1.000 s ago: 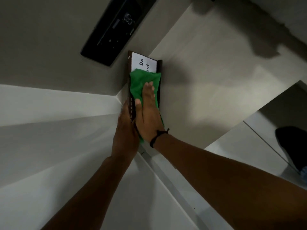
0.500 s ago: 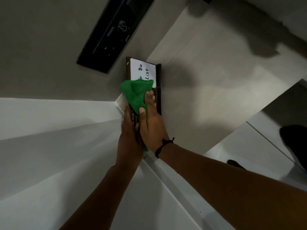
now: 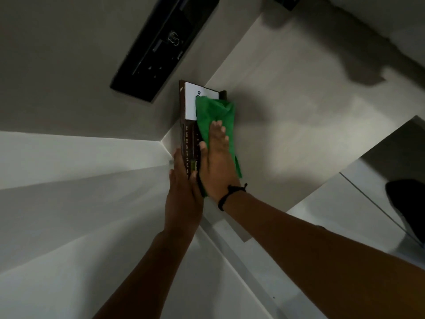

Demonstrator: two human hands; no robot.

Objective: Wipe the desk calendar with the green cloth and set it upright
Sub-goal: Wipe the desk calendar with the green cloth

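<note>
Right now my right hand (image 3: 217, 157) lies flat, fingers stretched out, pressing the cloth (image 3: 215, 118) onto the face of the calendar (image 3: 189, 125). Cloth covers the calendar's right side and part of its white card (image 3: 190, 104). My left hand (image 3: 181, 192) rests open against the calendar's left edge, thumb beside the month strip. Calendar sits at the desk's (image 3: 287, 134) left edge, by the corner, just below a black panel (image 3: 161, 44).
</note>
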